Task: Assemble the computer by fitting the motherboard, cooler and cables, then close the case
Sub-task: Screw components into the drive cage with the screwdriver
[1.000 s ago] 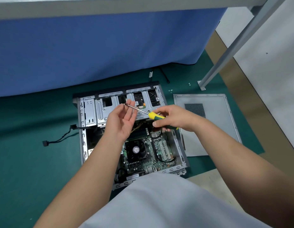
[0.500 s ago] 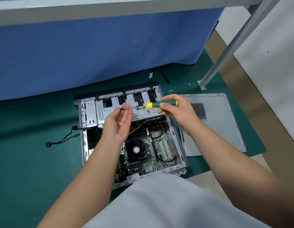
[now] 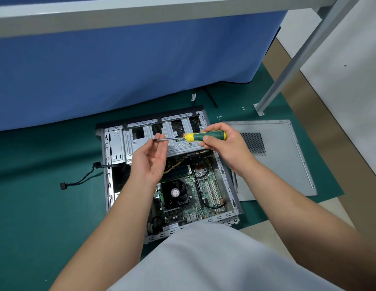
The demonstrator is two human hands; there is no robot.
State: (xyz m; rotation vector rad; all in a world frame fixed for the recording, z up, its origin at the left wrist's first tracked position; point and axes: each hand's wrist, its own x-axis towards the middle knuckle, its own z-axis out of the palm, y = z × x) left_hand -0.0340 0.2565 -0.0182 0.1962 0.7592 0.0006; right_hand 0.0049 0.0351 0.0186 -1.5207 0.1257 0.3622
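An open computer case point(image 3: 117, 148) lies flat on a green mat. Inside it sits the green motherboard point(image 3: 195, 198) with a black cooler fan point(image 3: 175, 193) and black cables. My right hand point(image 3: 222, 145) grips the green and yellow handle of a screwdriver point(image 3: 203, 136), held level above the drive cage. My left hand point(image 3: 151, 158) is raised palm up, its fingertips at the tip of the metal shaft. Whether a screw sits at the tip is too small to tell.
The grey side panel point(image 3: 283, 164) lies on the mat right of the case. A black cable with a connector point(image 3: 63, 185) trails out to the left. Small screws point(image 3: 219, 117) lie beyond the case. A blue cloth point(image 3: 119, 70) hangs behind, and a metal leg point(image 3: 288, 70) stands at right.
My right hand lifted the screwdriver handle up and to the right until the tool lay level. My left hand stayed at the shaft's tip and rose slightly.
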